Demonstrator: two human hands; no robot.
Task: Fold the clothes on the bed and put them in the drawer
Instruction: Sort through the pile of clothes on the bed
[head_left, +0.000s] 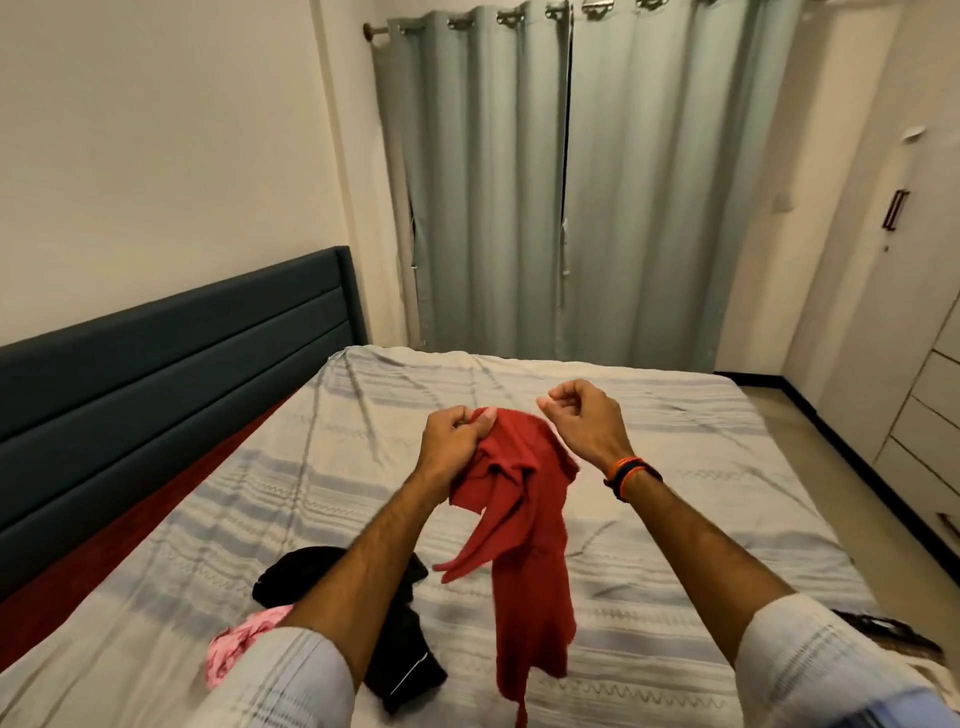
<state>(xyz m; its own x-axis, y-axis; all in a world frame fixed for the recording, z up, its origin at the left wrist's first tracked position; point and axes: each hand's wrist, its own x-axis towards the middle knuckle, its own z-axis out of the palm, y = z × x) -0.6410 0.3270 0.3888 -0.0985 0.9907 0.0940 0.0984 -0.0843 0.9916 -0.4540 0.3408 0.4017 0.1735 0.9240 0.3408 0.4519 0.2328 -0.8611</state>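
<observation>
A red garment (524, 525) hangs crumpled in the air above the bed (675, 457). My left hand (452, 439) grips its top edge, thumb pressed on the cloth. To the right, my right hand (587, 415) is raised with its fingers curled; it holds nothing that I can see and stays just clear of the red cloth. On the bed near my left forearm lie a black garment (400, 665) and a pink garment (234, 644), both unfolded. White drawers (919, 415) line the right wall.
The bed has a striped grey sheet and a dark padded headboard (171, 374) on the left. Grey-green curtains (571, 182) hang behind the bed. A strip of floor runs between the bed and the drawer unit on the right.
</observation>
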